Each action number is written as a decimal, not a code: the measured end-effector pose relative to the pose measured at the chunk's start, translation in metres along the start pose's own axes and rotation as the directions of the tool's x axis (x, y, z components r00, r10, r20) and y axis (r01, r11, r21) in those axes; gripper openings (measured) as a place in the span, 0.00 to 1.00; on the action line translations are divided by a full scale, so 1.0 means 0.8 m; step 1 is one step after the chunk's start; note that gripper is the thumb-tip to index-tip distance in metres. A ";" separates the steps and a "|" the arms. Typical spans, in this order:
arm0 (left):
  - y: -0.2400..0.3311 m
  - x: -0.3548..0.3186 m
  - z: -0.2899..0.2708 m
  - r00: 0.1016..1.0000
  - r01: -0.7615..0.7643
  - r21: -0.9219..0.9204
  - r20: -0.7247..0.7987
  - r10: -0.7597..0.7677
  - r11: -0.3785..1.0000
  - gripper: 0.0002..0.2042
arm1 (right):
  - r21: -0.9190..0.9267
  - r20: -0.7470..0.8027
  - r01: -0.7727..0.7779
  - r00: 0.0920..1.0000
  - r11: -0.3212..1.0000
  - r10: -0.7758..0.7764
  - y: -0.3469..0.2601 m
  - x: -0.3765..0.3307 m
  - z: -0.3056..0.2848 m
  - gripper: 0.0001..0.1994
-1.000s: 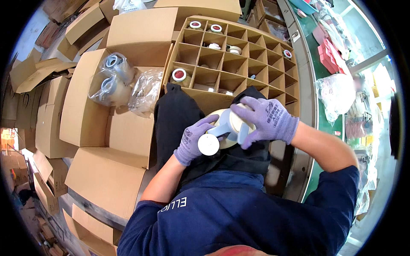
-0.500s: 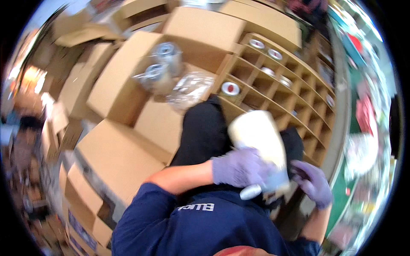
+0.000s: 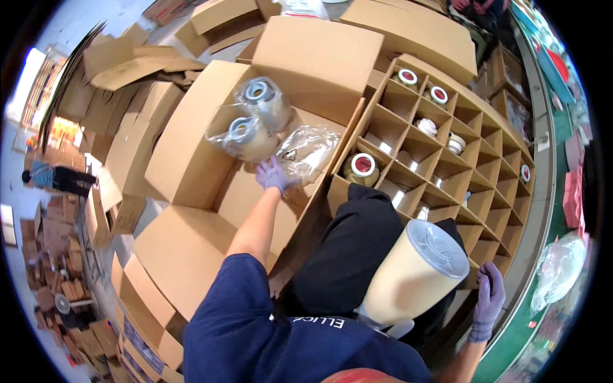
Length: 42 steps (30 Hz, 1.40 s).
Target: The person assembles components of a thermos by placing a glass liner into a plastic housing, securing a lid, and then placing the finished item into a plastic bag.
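Note:
A cream jug [image 3: 408,274] with blue-grey ends and a handle lies tilted on my lap, its round end facing away to the right. Neither hand touches it. My left hand [image 3: 273,175], in a lilac glove, reaches into an open carton [image 3: 246,210] with fingers spread, right by a crumpled clear plastic bag [image 3: 310,151]; whether it touches the bag, I cannot tell. Beyond it stand two plastic-wrapped jugs, a nearer one [image 3: 250,142] and a farther one [image 3: 271,108]. My right hand [image 3: 489,297], gloved too, is raised right of the jug, fingers loosely bent, nothing visible in it.
To the right is a carton with cardboard dividers [image 3: 424,169], with several lidded jars, one a jar with a white-and-red lid [image 3: 363,167]. A green bench [image 3: 511,338] with a clear plastic bag [image 3: 559,268] runs along the right. Far left, a person [image 3: 60,179] stands near stacked cartons.
My left hand has left the jug and reached forward into the open carton. The jug now rests on my lap with its blue-grey end turned away. My right hand has moved slightly.

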<state>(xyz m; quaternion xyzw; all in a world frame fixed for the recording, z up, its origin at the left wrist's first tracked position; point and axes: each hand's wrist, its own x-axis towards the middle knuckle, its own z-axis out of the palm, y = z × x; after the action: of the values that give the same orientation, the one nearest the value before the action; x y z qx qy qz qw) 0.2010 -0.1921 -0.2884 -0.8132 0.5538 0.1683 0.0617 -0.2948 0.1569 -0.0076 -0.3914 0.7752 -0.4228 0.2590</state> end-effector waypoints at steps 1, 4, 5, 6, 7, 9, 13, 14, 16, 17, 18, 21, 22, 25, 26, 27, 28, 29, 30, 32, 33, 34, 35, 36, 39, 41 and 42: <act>0.024 -0.015 0.039 0.986 -0.075 0.173 -0.133 0.099 0.982 0.52 | -0.066 -0.035 -0.039 0.999 0.997 0.037 0.003 -0.011 -0.007 0.17; -0.127 0.088 0.065 0.984 0.041 -0.233 0.177 0.001 0.972 0.38 | -0.066 0.151 0.065 0.987 0.996 -0.055 0.004 0.043 0.021 0.16; -0.058 0.077 0.065 0.958 -0.137 -0.449 -0.286 0.003 0.883 0.17 | -0.128 0.128 0.106 0.988 0.986 -0.089 -0.010 0.044 0.015 0.15; -0.018 0.068 0.045 0.947 -0.242 -0.731 -0.321 -0.010 0.638 0.11 | -0.188 0.124 0.148 0.984 0.971 -0.126 -0.025 0.050 0.014 0.15; 0.065 0.038 -0.017 0.935 -0.343 -0.893 -0.354 0.018 0.291 0.05 | -0.218 0.086 0.176 0.983 0.960 -0.160 -0.040 0.054 0.006 0.17; 0.162 -0.091 -0.184 0.763 -0.615 -0.783 -0.563 0.317 0.089 0.04 | 0.068 0.047 0.143 0.988 0.987 -0.146 -0.077 0.071 0.017 0.20; 0.166 -0.296 -0.319 -0.266 -0.925 -0.052 -0.619 0.739 -0.376 0.09 | 0.495 0.415 -0.026 0.886 0.868 -0.210 -0.151 0.172 0.103 0.31; 0.171 -0.318 -0.321 -0.333 -0.923 0.034 -0.566 0.754 -0.383 0.11 | 0.525 0.459 -0.032 0.852 0.850 -0.252 -0.146 0.199 0.120 0.31; 0.166 -0.260 -0.310 0.030 -0.994 0.047 -0.744 0.667 0.096 0.17 | 0.151 0.378 0.230 0.885 0.961 -0.271 -0.198 0.194 0.146 0.33; 0.128 -0.186 -0.277 0.315 -0.928 -0.127 -0.771 0.554 0.351 0.31 | 0.256 0.385 0.305 0.838 0.917 -0.387 -0.226 0.172 0.144 0.32; 0.098 -0.113 -0.241 0.560 -0.786 -0.323 -0.734 0.384 0.528 0.44 | 0.338 0.370 0.366 0.796 0.867 -0.480 -0.237 0.150 0.135 0.31; 0.051 -0.009 -0.108 0.966 -0.115 -0.960 -0.047 0.254 0.257 0.69 | 0.360 0.376 0.411 0.758 0.838 -0.533 -0.209 0.113 0.100 0.29; 0.056 0.009 -0.071 0.979 -0.057 -0.892 0.039 0.202 0.449 0.70 | 0.365 0.389 0.380 0.767 0.850 -0.510 -0.193 0.107 0.095 0.29; 0.134 -0.001 -0.017 0.939 0.101 -0.860 0.249 0.239 0.500 0.68 | 0.210 0.392 0.293 0.849 0.933 -0.355 -0.142 0.106 0.073 0.30; 0.140 0.000 -0.008 0.919 0.178 -0.893 0.301 0.254 0.413 0.66 | 0.168 0.391 0.247 0.872 0.954 -0.295 -0.132 0.104 0.068 0.30; 0.137 0.009 -0.009 0.859 0.202 -0.975 0.221 0.462 0.091 0.52 | 0.240 0.367 0.167 0.896 0.956 -0.248 -0.120 0.105 0.063 0.29; 0.140 0.019 -0.017 0.780 0.303 -0.953 0.260 0.569 0.020 0.31 | 0.230 0.366 0.143 0.904 0.963 -0.222 -0.109 0.105 0.055 0.29; 0.130 0.041 -0.041 0.827 0.150 -0.979 0.201 0.524 0.137 0.24 | 0.242 0.369 0.132 0.904 0.961 -0.217 -0.101 0.109 0.049 0.28; 0.119 0.061 -0.065 0.868 -0.001 -0.966 0.127 0.480 0.259 0.16 | 0.257 0.377 0.122 0.901 0.959 -0.215 -0.094 0.116 0.046 0.28; 0.213 -0.015 -0.129 0.861 -0.168 -0.974 -0.219 0.460 -0.150 0.11 | 0.250 0.358 0.053 0.923 0.967 -0.143 -0.061 0.120 0.021 0.30; 0.236 -0.062 -0.174 0.698 -0.559 -0.827 -0.510 0.502 -0.063 0.06 | 0.311 0.352 0.046 0.922 0.949 -0.160 -0.060 0.128 0.028 0.31; 0.263 -0.125 -0.209 0.411 -0.790 -0.604 -0.653 0.636 -0.109 0.05 | 0.359 0.347 0.044 0.921 0.932 -0.177 -0.070 0.134 0.031 0.32; 0.273 -0.196 -0.249 -0.020 -0.977 -0.142 -0.688 0.725 -0.161 0.04 | 0.434 0.387 0.057 0.889 0.899 -0.244 -0.086 0.143 0.042 0.37; 0.273 -0.254 -0.271 -0.294 -0.954 0.208 -0.523 0.800 -0.215 0.11 | 0.540 0.399 -0.029 0.889 0.841 -0.226 -0.107 0.158 0.061 0.41; 0.282 -0.328 -0.295 -0.521 -0.842 0.327 -0.286 0.804 -0.429 0.09 | 0.749 0.401 -0.113 0.862 0.653 -0.310 -0.149 0.222 0.085 0.52; 0.268 -0.313 -0.288 -0.508 -0.823 0.413 -0.229 0.830 -0.390 0.12 | 0.739 0.458 -0.147 0.826 0.658 -0.328 -0.186 0.238 0.090 0.46; 0.261 -0.300 -0.282 -0.516 -0.802 0.472 -0.237 0.823 -0.367 0.14 | 0.683 0.497 -0.104 0.792 0.723 -0.355 -0.199 0.237 0.090 0.44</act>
<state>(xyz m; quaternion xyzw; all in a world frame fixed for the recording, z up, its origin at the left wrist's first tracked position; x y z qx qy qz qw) -0.0242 -0.1250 0.0231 0.0131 0.9644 -0.0999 -0.2446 -0.2866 -0.0858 0.0792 -0.4361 0.4129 -0.5476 0.5827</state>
